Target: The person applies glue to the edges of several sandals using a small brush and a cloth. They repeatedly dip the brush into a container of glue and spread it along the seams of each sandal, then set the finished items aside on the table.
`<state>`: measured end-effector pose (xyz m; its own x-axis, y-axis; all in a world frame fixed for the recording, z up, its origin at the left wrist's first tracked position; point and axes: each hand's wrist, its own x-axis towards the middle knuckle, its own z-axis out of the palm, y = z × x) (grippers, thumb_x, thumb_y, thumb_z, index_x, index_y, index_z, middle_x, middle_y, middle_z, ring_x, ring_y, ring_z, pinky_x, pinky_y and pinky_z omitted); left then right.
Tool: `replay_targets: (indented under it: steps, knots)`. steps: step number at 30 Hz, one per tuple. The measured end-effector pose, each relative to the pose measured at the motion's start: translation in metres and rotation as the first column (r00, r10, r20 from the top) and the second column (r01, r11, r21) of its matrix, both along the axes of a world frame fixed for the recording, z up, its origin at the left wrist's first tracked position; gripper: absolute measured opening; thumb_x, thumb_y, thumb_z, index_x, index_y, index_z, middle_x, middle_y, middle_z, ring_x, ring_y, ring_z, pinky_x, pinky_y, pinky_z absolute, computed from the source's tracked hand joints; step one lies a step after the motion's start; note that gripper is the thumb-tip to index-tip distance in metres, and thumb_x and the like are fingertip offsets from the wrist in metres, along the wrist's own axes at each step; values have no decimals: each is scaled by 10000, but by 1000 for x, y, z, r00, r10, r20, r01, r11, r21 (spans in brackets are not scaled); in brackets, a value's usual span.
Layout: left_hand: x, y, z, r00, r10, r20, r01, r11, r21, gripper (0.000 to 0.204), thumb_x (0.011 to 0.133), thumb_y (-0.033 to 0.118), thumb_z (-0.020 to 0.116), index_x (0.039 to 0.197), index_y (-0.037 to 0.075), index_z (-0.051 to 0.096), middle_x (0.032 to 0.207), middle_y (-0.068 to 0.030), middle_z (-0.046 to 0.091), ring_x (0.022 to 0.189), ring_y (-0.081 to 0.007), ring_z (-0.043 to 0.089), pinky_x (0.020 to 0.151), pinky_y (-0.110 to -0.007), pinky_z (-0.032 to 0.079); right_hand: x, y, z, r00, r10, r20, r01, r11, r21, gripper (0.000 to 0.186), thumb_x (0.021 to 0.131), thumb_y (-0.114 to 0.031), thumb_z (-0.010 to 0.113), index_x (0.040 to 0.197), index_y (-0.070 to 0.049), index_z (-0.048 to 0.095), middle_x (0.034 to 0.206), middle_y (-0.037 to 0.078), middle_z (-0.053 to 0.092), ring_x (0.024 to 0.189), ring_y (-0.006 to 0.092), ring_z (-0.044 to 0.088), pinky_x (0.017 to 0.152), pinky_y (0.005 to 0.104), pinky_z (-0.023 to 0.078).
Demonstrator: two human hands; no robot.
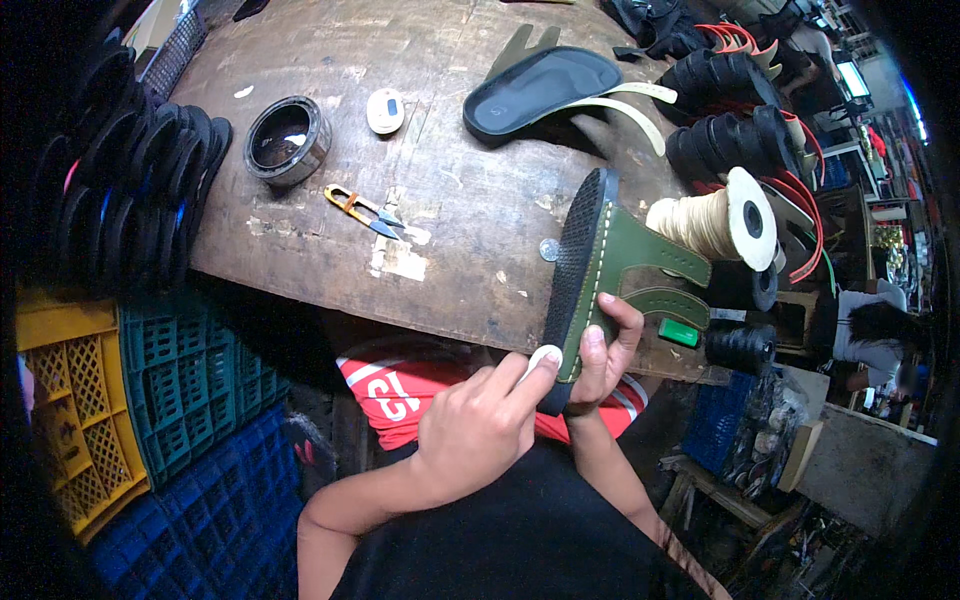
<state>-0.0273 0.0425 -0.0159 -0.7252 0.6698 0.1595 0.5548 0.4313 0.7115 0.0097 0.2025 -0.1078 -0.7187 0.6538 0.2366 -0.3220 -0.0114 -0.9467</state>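
A green sandal (612, 255) with a black textured sole and pale stitching along its edge is tilted on its side at the table's front edge. My right hand (608, 350) grips its near end, thumb and fingers on the green side. In my left hand (475, 425) a small white rounded piece (543, 362) is pinched, pressed against the sole's edge near that end. Two green straps extend to the right from the sandal. Beside them lies a small green block (679, 332), and farther back stands a spool of cream thread (700, 222).
Thread snips (362, 210), a round dark tin (288, 140) and a white counter-like device (384, 111) are on the worn wooden table (440, 250). Another sandal (540, 90) lies at the back. Stacked soles (150, 180) rise at left above plastic crates (195, 380). A person (870, 325) is at far right.
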Motion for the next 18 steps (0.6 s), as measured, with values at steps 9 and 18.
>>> replay_targets:
  steps: [9, 18]
  knots:
    - [41, -56, 4, 980, -55, 190, 68, 996, -65, 393, 872, 37, 709, 1258, 107, 709, 922, -98, 656, 759, -298, 729, 614, -421, 585, 3, 5, 23, 989, 32, 145, -50, 992, 119, 372, 958, -41, 608, 1329, -17, 602, 1254, 83, 598, 1116, 147, 562, 1040, 313, 443]
    - [22, -53, -12, 906, 62, 418, -176, 955, 239, 245, 979, -57, 627, 1211, -3, 684, 954, -158, 717, 818, -280, 754, 726, -381, 594, 12, 19, 63, 969, 108, 222, -82, 989, -122, 367, 977, -22, 651, 1340, 24, 624, 1165, 57, 674, 1001, 101, 625, 929, 264, 503]
